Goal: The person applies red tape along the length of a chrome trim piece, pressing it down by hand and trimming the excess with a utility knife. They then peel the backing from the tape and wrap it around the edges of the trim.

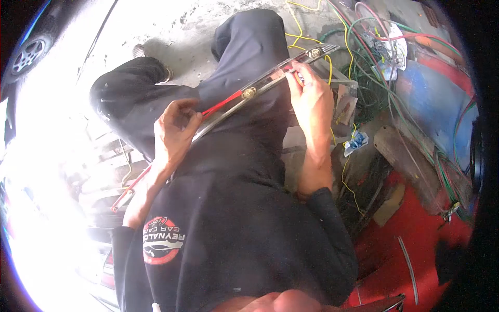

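Observation:
A long, narrow trim strip (226,114) lies diagonally across the person's lap, with round gold-coloured fittings (249,93) on it. A thin red band (224,103) runs along its middle part. My left hand (175,130) is closed, with thumb and forefinger pinching the red band's lower end beside the strip. Further up, my right hand (313,99) is closed at the strip's edge, its thumb and forefinger together around a small orange and shiny thing that I cannot make out.
Yellow cord (347,39) and tangled green and red hoses (364,93) lie at the upper right. Beside them are a blue panel (426,99), a brown cylinder (405,156) and a red surface (384,249). A car wheel (28,56) shows at the upper left.

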A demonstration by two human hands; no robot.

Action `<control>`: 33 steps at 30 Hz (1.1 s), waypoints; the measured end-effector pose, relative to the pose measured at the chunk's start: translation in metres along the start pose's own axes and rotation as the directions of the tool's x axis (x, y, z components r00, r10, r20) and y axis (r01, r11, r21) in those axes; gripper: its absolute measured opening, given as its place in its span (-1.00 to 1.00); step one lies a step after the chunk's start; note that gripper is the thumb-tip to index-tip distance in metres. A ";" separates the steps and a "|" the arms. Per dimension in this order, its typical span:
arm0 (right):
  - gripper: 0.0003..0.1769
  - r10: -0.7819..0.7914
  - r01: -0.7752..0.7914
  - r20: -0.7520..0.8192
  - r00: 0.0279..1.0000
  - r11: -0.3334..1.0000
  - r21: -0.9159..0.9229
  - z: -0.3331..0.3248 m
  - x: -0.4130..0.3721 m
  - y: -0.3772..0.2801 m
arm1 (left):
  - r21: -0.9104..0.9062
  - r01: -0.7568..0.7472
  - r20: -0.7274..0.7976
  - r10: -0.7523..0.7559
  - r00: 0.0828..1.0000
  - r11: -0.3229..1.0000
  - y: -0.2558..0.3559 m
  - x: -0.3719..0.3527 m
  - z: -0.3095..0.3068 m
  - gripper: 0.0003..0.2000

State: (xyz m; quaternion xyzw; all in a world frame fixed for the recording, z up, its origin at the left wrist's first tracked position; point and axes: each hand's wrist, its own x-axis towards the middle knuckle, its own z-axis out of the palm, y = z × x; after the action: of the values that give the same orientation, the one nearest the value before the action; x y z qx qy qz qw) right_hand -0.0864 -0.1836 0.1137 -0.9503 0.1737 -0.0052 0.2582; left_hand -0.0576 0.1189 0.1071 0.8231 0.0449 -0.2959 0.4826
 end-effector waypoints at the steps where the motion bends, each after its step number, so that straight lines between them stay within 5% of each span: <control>1: -0.75 -0.003 0.005 0.032 0.999 0.999 -0.045 -0.003 0.001 -0.002 | -0.001 0.013 -0.012 -0.013 1.000 1.000 -0.003 -0.003 -0.002 -0.69; 10: -0.55 -0.219 0.235 0.083 0.972 0.919 -0.318 -0.003 0.002 -0.001 | -0.047 0.048 -0.065 -0.051 0.997 0.998 -0.025 -0.020 -0.010 -0.72; 13: -0.50 -0.374 0.453 0.311 0.874 0.860 -0.237 -0.013 0.007 0.003 | -0.049 0.062 -0.084 -0.066 0.994 0.997 -0.040 -0.021 -0.009 -0.73; 16: -0.47 -0.486 0.539 0.342 0.804 0.839 -0.076 -0.010 0.007 0.001 | -0.070 0.062 -0.112 -0.070 0.991 0.996 -0.042 -0.023 -0.008 -0.75; 20: -0.40 -0.546 0.667 0.451 0.706 0.726 -0.165 -0.008 0.009 -0.008 | -0.051 0.060 -0.085 -0.064 0.994 0.997 -0.037 -0.025 -0.010 -0.76; 27: -0.48 -0.524 0.627 0.392 0.756 0.752 -0.205 -0.010 0.017 -0.010 | -0.258 -0.002 -0.076 -0.018 0.997 0.966 -0.031 -0.014 -0.021 -0.77; 33: -0.47 -0.399 0.514 0.342 0.851 0.769 -0.380 -0.037 0.029 0.025 | -0.230 -0.106 -0.125 0.079 0.989 0.968 0.022 0.014 -0.032 -0.78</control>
State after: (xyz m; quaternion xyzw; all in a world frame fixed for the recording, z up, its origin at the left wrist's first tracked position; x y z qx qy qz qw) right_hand -0.0709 -0.2316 0.1309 -0.9903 -0.1007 0.0884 0.0365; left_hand -0.0234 0.1308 0.1280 0.7769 0.0689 -0.2178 0.5867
